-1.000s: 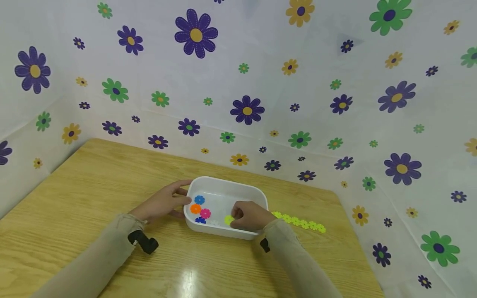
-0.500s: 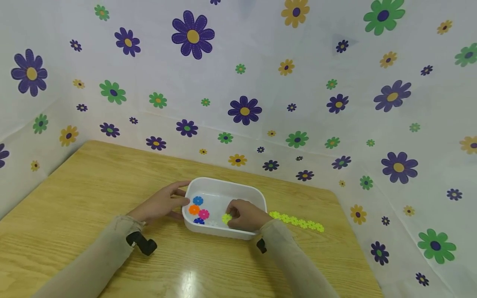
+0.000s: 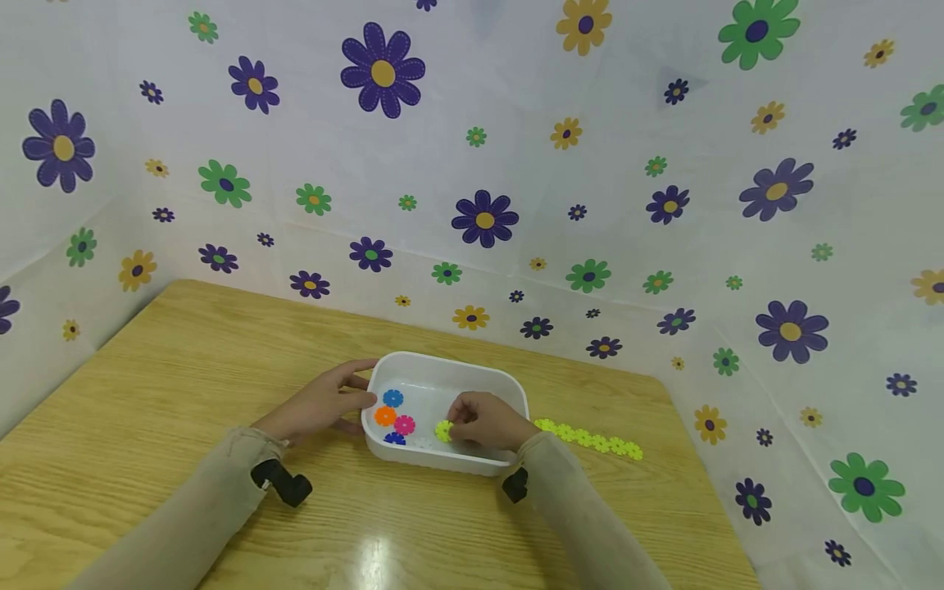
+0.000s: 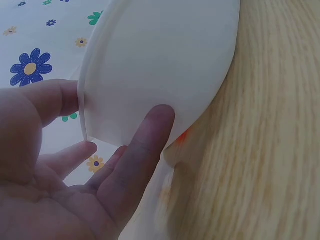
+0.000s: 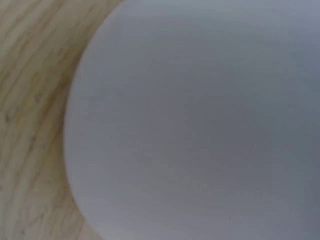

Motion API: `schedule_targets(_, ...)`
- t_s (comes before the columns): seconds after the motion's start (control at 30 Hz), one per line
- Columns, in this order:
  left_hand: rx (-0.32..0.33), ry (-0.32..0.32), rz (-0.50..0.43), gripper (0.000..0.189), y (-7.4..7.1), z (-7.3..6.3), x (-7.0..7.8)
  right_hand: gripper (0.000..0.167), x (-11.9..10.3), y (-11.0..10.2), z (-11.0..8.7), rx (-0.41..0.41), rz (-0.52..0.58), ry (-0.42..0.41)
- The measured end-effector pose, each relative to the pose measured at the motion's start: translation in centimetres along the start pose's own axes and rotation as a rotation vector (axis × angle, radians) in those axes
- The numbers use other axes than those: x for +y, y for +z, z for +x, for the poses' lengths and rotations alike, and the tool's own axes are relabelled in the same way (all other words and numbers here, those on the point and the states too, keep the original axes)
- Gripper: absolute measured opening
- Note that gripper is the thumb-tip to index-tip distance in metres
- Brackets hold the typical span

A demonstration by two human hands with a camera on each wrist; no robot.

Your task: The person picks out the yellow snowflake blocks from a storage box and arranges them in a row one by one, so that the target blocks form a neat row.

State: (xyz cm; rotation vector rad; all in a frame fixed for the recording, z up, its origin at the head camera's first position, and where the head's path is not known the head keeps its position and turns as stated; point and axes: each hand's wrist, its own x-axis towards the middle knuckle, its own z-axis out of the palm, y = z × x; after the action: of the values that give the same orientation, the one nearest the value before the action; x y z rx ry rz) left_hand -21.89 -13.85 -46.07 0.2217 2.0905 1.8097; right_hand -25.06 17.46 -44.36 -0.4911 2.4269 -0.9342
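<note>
My left hand (image 3: 324, 401) grips the left end of a white plastic basin (image 3: 435, 465). In the left wrist view, its fingers (image 4: 145, 150) lie against the basin's wall and rim. Inside the basin, my right hand (image 3: 487, 422) pinches a yellow-green snowflake disc (image 3: 443, 430) between thumb and fingertips. Loose discs lie in the basin's left part: light blue (image 3: 393, 398), orange (image 3: 385, 416), pink (image 3: 404, 424) and dark blue (image 3: 395, 439). Pale pieces near the front wall are hard to make out. The right wrist view shows only the basin's wall (image 5: 190, 120) and wood.
A chain of several yellow-green discs (image 3: 601, 444) lies on the wooden table (image 3: 310, 533), just right of the basin. White cloth with printed flowers (image 3: 435, 156) rises behind the table and at both sides.
My right hand has shifted slightly left with the yellow-green disc, and more of the disc shows now. The left hand stays on the basin's end.
</note>
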Motion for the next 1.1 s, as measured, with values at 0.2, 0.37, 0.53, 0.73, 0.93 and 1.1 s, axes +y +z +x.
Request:
schedule_targets(0.2, 0.0, 0.004, 0.003, 0.067, 0.0, 0.0, 0.0, 0.005, -0.6, -0.4, -0.7, 0.039, 0.043, -0.04)
schedule_targets(0.37, -0.018, 0.016, 0.004, 0.069, 0.1, -0.1, 0.1, 0.009, -0.9, -1.1, -2.0, 0.093, 0.1, -0.063)
schedule_targets(0.53, -0.016, 0.006, -0.004, 0.068, 0.1, 0.0, 0.1, 0.011, -0.3, -2.6, -3.6, 0.144, 0.153, -0.08)
schedule_targets(0.73, -0.002, -0.004, 0.0, 0.066, 0.1, 0.0, 0.2, 0.015, 1.5, -5.3, -5.7, 0.204, 0.214, -0.069)
schedule_targets(0.93, -0.008, 0.004, 0.002, 0.067, 0.1, -0.1, 0.4, 0.022, 5.0, -8.0, -8.4, 0.271, 0.211, -0.017)
schedule_targets(1.1, -0.011, 0.011, -0.004, 0.067, 0.1, -0.2, 0.4, 0.026, 8.5, -10.1, -11.0, 0.336, 0.194, 0.029)
